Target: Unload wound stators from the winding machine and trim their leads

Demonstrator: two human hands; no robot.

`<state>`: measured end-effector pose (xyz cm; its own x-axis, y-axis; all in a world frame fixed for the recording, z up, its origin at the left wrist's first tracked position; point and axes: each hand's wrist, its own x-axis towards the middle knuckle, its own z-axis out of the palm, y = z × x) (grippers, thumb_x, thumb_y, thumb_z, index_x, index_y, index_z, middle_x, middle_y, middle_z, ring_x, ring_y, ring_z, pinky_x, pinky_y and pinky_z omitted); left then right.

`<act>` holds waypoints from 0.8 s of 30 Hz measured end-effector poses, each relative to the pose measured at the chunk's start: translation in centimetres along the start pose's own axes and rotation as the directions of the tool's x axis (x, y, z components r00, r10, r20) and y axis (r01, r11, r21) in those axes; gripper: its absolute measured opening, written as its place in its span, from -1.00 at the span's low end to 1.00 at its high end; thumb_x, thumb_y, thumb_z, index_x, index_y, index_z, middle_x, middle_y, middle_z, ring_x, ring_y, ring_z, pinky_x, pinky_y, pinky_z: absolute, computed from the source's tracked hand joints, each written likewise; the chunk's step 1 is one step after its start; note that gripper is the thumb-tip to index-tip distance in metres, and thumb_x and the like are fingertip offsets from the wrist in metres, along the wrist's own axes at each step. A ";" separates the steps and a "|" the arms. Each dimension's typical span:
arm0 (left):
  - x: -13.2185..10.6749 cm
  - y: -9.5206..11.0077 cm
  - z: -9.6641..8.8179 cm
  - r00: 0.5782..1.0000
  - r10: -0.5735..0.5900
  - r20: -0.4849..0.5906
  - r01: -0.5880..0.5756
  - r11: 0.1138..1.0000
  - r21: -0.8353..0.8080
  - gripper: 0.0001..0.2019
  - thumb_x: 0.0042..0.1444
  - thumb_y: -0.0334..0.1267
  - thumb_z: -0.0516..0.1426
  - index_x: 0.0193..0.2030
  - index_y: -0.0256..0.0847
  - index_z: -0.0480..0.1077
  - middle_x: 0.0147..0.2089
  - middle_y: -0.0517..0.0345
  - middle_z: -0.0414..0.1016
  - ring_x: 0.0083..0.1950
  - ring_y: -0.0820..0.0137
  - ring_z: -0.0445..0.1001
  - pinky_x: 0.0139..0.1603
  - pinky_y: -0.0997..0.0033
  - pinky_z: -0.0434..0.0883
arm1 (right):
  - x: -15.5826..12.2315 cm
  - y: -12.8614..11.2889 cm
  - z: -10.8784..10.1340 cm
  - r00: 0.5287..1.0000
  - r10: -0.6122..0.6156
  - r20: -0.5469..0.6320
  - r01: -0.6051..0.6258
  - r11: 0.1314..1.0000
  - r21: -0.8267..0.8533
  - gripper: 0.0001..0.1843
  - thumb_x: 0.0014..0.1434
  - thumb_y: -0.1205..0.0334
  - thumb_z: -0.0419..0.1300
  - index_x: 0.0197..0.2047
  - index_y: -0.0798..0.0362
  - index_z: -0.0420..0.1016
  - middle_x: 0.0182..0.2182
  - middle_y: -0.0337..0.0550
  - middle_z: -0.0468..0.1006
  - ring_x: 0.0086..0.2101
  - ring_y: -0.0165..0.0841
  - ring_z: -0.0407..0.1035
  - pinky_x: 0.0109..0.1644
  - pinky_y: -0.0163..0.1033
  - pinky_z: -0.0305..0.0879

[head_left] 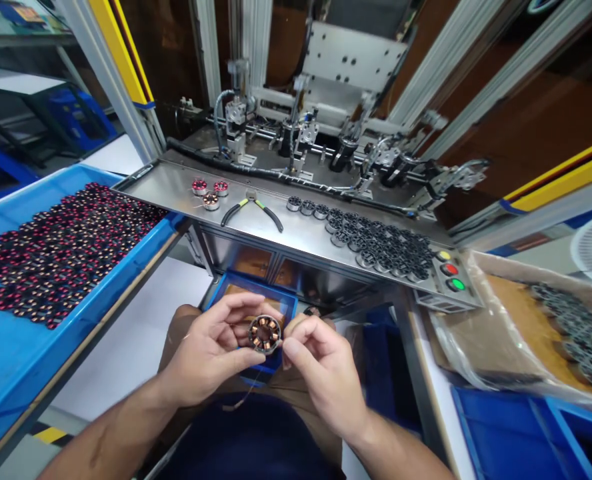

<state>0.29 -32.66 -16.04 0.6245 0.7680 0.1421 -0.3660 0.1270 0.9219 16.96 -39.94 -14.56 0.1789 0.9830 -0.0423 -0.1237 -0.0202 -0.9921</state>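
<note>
A copper-wound motor stator (265, 333) is held over my lap, its ring of coils facing up toward me. My left hand (216, 340) grips it by the rim between thumb and fingers. At its right edge my right hand (321, 363) is closed, thumb and forefinger pinched by the rim; what they pinch is too small to make out, and a thin loose wire (249, 393) hangs below. On the metal ledge (301, 233) lie green-and-black cutting pliers (252, 208), spread apart. Left of them sit two red-wound stators (221, 188) and one copper-coloured stator (210, 201).
Many black unwound cores (376, 240) fill the ledge's right side, beside a button panel (450, 270). A blue tray (6, 370) of wound stators stands left. Right is a plastic-lined box (501, 347) of cores. The winding machine (326, 133) rises behind; a blue bin (289, 307) sits below.
</note>
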 end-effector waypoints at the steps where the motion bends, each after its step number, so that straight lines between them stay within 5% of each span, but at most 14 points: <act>1: 0.1 0.0 -0.1 0.999 -0.035 0.014 0.035 0.999 -0.023 -0.57 0.08 -0.48 0.28 0.09 -0.08 0.45 0.07 0.01 0.58 -0.02 0.34 0.61 -0.06 0.51 0.56 | -0.1 0.1 0.0 1.000 -0.003 -0.006 0.003 1.000 0.004 -0.69 0.20 0.08 0.28 -0.46 0.06 0.35 -0.52 -0.27 0.39 -0.46 -0.45 0.27 -0.34 -0.30 0.23; 5: 0.1 -0.7 -0.2 0.991 -0.108 0.076 0.117 0.985 -0.126 -0.56 0.06 -0.31 0.33 0.11 -0.14 0.47 0.15 -0.08 0.53 0.03 0.31 0.57 0.04 0.43 0.52 | -0.6 0.7 0.2 0.999 -0.005 -0.039 0.005 1.000 -0.006 -0.69 0.19 0.07 0.28 -0.45 0.06 0.35 -0.50 -0.26 0.39 -0.44 -0.43 0.28 -0.33 -0.29 0.22; 8: 0.1 -1.2 0.2 0.997 -0.076 0.008 0.076 0.989 -0.130 -0.42 -0.13 -0.29 0.43 0.10 -0.13 0.49 0.11 -0.05 0.54 -0.01 0.30 0.57 0.00 0.43 0.53 | -1.0 1.3 0.2 0.999 -0.008 -0.047 0.007 1.000 -0.026 -0.71 0.20 0.09 0.27 -0.44 0.05 0.35 -0.49 -0.26 0.37 -0.42 -0.43 0.27 -0.31 -0.29 0.19; 12: -0.1 -1.3 1.1 0.984 0.139 -0.110 -0.117 0.975 0.189 -0.55 -0.09 -0.47 0.38 -0.01 -0.08 0.55 -0.01 0.05 0.58 -0.02 0.33 0.58 -0.01 0.47 0.54 | -1.1 1.6 0.3 0.995 -0.093 -0.023 0.094 0.995 0.026 -0.79 0.21 0.14 0.26 -0.36 0.04 0.36 -0.40 -0.24 0.37 -0.36 -0.41 0.26 -0.25 -0.28 0.23; 16: -0.5 -1.2 1.7 0.938 0.334 -0.094 -0.261 0.858 0.443 -0.45 -0.11 -0.54 0.34 0.07 -0.10 0.49 -0.06 0.05 0.61 -0.10 0.31 0.62 -0.04 0.41 0.58 | -0.7 1.3 0.6 0.982 -0.191 0.007 0.189 0.974 0.123 -0.82 0.18 0.14 0.28 -0.26 0.00 0.36 -0.26 -0.18 0.33 -0.23 -0.35 0.28 -0.12 -0.24 0.28; 24: -0.5 -1.2 1.3 0.942 0.328 -0.068 -0.278 0.879 0.388 -0.50 -0.12 -0.57 0.33 -0.01 -0.11 0.50 -0.05 0.04 0.61 0.00 0.24 0.59 0.01 0.33 0.56 | -1.5 2.8 1.6 0.994 -0.024 -0.105 0.049 0.967 0.251 -0.80 0.34 0.12 0.11 -0.32 0.00 0.28 -0.25 -0.21 0.35 -0.22 -0.38 0.25 -0.08 -0.27 0.25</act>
<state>1.30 -34.04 -16.71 0.4215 0.8081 0.4115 -0.2275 -0.3450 0.9106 14.81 -41.18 -17.13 0.2835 0.9585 -0.0311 -0.3555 0.0748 -0.9317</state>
